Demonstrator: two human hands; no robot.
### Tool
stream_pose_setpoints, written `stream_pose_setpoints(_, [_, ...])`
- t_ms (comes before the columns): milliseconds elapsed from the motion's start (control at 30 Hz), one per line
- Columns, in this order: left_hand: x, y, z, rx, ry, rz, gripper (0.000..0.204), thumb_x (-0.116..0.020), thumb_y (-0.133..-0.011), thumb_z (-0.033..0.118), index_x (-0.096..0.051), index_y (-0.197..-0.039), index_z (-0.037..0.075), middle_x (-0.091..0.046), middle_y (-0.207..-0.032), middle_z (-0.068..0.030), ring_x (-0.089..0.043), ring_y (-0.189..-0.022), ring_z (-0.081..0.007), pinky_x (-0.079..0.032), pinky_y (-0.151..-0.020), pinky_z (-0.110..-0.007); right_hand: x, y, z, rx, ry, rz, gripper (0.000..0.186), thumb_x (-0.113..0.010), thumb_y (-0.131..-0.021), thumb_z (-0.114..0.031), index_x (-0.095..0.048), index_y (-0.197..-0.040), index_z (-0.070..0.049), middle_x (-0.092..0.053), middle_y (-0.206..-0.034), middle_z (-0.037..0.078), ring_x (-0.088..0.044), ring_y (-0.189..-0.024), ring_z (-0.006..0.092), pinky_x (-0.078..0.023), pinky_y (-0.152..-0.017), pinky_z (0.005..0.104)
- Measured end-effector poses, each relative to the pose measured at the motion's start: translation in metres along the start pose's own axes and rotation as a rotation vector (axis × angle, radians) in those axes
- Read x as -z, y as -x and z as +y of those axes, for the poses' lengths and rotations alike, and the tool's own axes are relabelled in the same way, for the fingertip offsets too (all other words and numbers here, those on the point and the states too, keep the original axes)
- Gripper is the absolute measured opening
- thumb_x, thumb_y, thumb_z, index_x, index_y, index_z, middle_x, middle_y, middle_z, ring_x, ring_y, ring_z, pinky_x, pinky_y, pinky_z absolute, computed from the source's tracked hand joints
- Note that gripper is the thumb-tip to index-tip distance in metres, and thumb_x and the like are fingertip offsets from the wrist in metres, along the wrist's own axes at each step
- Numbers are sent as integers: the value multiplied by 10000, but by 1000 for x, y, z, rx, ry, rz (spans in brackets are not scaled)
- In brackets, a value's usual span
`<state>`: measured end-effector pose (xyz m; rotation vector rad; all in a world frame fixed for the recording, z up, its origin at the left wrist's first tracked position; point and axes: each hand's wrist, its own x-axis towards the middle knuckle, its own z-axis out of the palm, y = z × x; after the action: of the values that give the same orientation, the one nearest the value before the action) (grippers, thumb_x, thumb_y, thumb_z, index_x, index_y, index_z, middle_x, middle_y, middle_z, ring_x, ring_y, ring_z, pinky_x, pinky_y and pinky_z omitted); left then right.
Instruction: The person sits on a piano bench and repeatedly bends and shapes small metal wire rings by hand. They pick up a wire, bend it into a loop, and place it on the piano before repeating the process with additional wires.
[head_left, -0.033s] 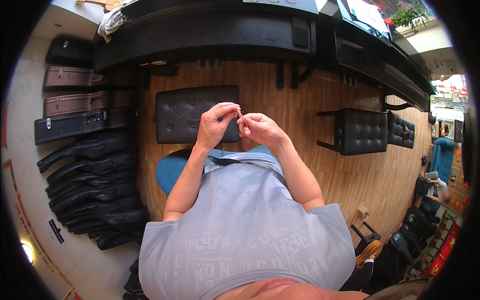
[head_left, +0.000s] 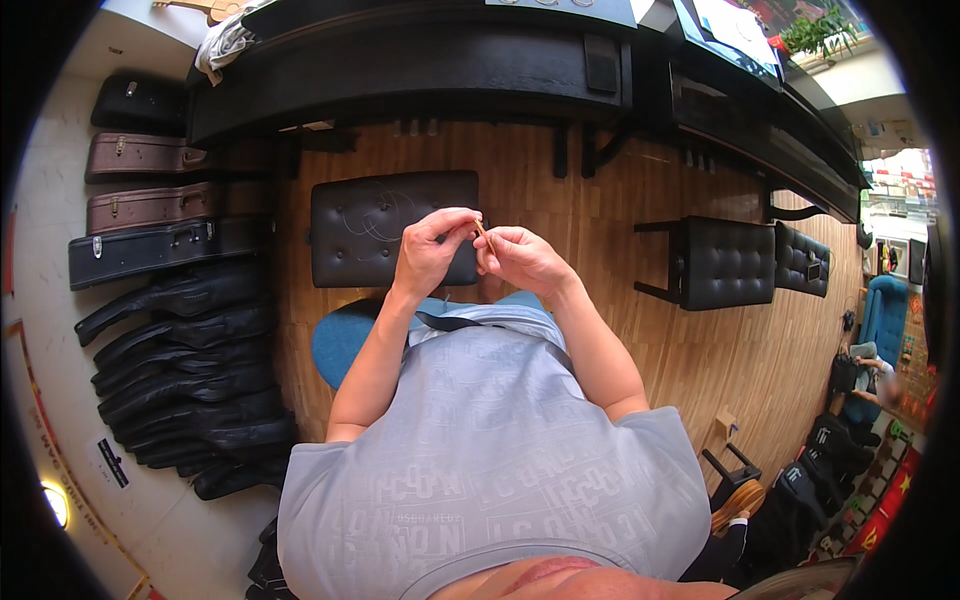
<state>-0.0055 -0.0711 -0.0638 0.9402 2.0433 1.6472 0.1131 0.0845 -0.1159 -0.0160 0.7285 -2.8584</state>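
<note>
My left hand point(head_left: 432, 250) pinches the upper end of a small, thin orange-brown item point(head_left: 482, 229), too small to name. My right hand point(head_left: 525, 260), fingers curled, grips its lower part just to the right. Both hands are raised in front of a black tufted bench point(head_left: 335, 260), on which loops of thin pale wire or string point(head_left: 385, 215) lie. A blue round seat point(head_left: 340, 345) shows beside my left forearm.
Black pianos point(head_left: 400, 80) span the far side. Instrument cases point(head_left: 145, 205) and soft bags point(head_left: 170, 370) line the left. More black benches point(head_left: 725, 262) stand right. Another person point(head_left: 880, 385) is at the far right, near a blue sofa point(head_left: 885, 310).
</note>
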Motion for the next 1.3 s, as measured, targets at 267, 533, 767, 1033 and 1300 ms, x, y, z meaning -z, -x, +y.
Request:
stream_pose_setpoints(267, [2, 2, 6, 29, -57, -26, 171, -657, -915, -14, -736, -1065, 10, -752, -1030, -92, -718, -913, -160, -570, -819, -275, -8, 3, -6, 11, -42, -5, 314, -532, -1056, -242, -643, -1240, -14, -708, -962, 97, -635, -850, 165, -499, -802, 297])
stream_pose_setpoints(533, [-6, 3, 8, -19, 23, -62, 218, -666, -878, -38, -743, -1066, 41, -756, -980, -89, -728, -881, -169, -581, -783, -275, -1, 3, 3, -69, -116, -53, 246, -608, -1018, -220, -670, -1149, -22, -722, -852, 101, -642, -650, 172, -535, -652, 296])
stream_pose_setpoints(767, [4, 0, 13, -34, -108, -60, 145, -696, -868, 7, -730, -1009, 22, -739, -941, -105, -717, -842, -215, -566, -736, -308, -47, 1, -27, -62, 468, 327, 178, -704, -951, -158, -730, -1037, -4, -722, -764, 90, -633, -564, 104, -515, -535, 222])
stream_pose_setpoints(1033, [19, -1, 10, 85, -176, -111, 156, -722, -907, 84, -732, -1047, 17, -735, -988, -72, -691, -876, -144, -537, -772, -271, -49, 0, -30, 309, 1205, 620, 158, -710, -924, -142, -746, -1025, -26, -758, -840, 90, -696, -586, 137, -537, -523, 247])
stream_pose_setpoints(1300, [15, 4, 8, 384, 283, -260, 208, -705, -947, 124, -715, -1096, -22, -729, -1011, -66, -683, -931, -130, -542, -868, -259, -44, -4, -15, 430, 1294, 807, 160, -721, -914, -143, -740, -1036, -42, -762, -837, 90, -720, -635, 147, -538, -548, 243])
